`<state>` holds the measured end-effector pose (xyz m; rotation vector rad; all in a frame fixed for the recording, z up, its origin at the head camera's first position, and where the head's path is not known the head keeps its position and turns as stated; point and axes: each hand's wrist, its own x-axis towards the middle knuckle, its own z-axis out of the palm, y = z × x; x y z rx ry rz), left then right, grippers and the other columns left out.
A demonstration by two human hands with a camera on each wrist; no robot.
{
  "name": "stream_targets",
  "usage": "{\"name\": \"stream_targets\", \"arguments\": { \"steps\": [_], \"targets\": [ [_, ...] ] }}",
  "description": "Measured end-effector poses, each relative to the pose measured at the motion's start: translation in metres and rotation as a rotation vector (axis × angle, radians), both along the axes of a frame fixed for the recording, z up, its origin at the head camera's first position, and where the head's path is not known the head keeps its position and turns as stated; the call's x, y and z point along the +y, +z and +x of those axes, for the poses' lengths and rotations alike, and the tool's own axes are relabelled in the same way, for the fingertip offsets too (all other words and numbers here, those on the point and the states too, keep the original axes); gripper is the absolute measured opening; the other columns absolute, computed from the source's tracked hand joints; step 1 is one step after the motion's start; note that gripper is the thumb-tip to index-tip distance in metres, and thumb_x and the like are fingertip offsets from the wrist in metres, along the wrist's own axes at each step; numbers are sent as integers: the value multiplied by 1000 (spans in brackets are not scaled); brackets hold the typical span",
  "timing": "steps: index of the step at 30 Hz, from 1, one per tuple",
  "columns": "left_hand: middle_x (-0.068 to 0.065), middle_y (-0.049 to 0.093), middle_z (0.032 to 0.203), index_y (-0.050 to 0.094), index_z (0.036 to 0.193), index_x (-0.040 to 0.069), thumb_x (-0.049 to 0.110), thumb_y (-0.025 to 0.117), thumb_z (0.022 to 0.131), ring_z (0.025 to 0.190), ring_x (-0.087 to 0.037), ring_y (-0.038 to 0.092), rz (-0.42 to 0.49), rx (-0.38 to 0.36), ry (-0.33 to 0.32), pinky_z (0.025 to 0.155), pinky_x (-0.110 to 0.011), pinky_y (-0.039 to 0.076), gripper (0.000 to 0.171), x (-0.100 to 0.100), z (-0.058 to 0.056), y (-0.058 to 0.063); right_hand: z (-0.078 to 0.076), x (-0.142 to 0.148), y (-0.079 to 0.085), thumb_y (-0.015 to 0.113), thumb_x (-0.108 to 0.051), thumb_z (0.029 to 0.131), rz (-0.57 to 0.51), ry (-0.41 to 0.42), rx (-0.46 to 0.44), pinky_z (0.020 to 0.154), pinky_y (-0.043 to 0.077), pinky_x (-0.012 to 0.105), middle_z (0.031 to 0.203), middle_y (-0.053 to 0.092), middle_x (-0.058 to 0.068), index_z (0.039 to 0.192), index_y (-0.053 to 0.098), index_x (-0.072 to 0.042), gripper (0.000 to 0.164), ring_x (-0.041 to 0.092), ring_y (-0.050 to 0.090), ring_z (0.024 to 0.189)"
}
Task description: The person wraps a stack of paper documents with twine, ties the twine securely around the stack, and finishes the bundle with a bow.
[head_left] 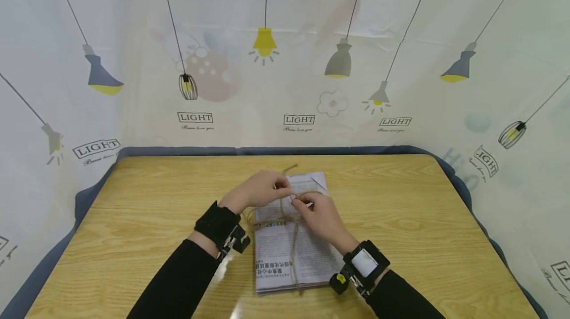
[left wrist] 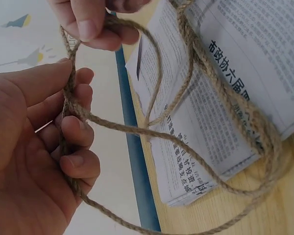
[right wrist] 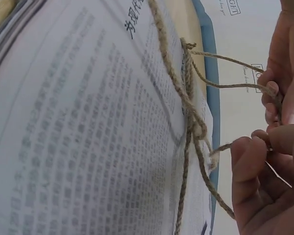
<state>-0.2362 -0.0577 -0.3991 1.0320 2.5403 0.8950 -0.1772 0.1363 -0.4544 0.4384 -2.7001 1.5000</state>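
Observation:
A stack of folded newspapers (head_left: 276,252) lies on the table, bound lengthwise and crosswise with jute twine (head_left: 294,245). Above its far half, both hands work close together on the twine's loose ends. My left hand (head_left: 262,189) pinches a strand between thumb and fingers; in the left wrist view the twine (left wrist: 132,128) runs across its curled fingers. Thumb and fingertips of my right hand (head_left: 321,215) grip another part of the twine, beside the left fingertips. A knot (right wrist: 198,128) shows where the strands cross on the top newspaper in the right wrist view.
The wooden table (head_left: 169,190) reaches out on both sides of the stack. Behind it hangs a pale curtain (head_left: 240,106) printed with lamps, and a dark blue edge (head_left: 311,151) borders the tabletop. One twine end (head_left: 290,166) sticks out past the stack's far side.

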Motion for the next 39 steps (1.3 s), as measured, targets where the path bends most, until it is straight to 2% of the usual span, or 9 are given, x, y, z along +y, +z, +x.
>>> {"name": "stream_targets", "arguments": {
  "steps": [8,13,17,21,24,28,32,35,39],
  "targets": [
    [1,63,86,68,98,12,20,56,97,68,-14,51,33,15,27,65,-32,42,15,-3,-1,-5,5,12,15,54,-30,99,-48,60,-80,63,49,34,84,70,11,114,66,-10,28,27,66,79],
    [-2,62,85,66,94,17,23,55,98,66,-16,49,34,7,53,64,-33,41,13,-5,0,-4,6,20,26,51,-31,100,-105,100,-159,65,51,42,77,68,19,123,61,-9,33,36,64,75],
    [-2,62,87,65,93,17,23,53,99,68,-15,51,23,3,79,66,-34,43,14,-6,0,-5,11,24,46,49,-25,101,-171,145,-211,65,52,52,81,64,25,126,56,-4,33,43,60,68],
    [1,62,88,65,92,18,23,53,99,72,-16,52,15,2,97,69,-35,44,14,-6,-1,-6,9,34,49,50,-24,101,-185,182,-201,53,50,45,90,62,18,129,54,-5,34,34,56,58],
    [1,61,88,64,91,19,24,53,99,72,-16,51,20,-3,101,68,-35,43,14,-7,-1,-7,7,42,48,52,-29,100,-130,176,-200,44,46,39,99,62,12,129,55,-10,35,31,57,59],
    [-1,61,88,63,91,19,23,53,99,69,-17,50,37,-5,100,67,-35,42,14,-7,0,-7,7,50,57,56,-32,97,24,139,-185,45,47,38,111,61,12,127,56,-14,35,28,61,64],
    [0,60,88,62,91,20,24,53,99,68,-17,48,46,-13,108,66,-35,41,13,-9,1,-7,7,58,64,60,-26,95,196,119,-82,50,47,33,103,64,8,120,62,-12,29,15,58,58],
    [0,60,88,62,91,21,26,51,100,69,-18,48,54,-26,110,66,-34,41,14,-10,2,-8,6,65,66,62,-22,93,295,103,7,55,46,31,91,65,1,108,67,-14,18,13,55,62],
    [0,60,88,63,96,18,28,48,101,72,-18,49,71,-40,104,69,-37,42,19,-14,1,-8,6,73,63,63,-18,93,358,68,73,63,45,32,86,64,-3,98,69,-16,8,14,55,73]
  ]
}}
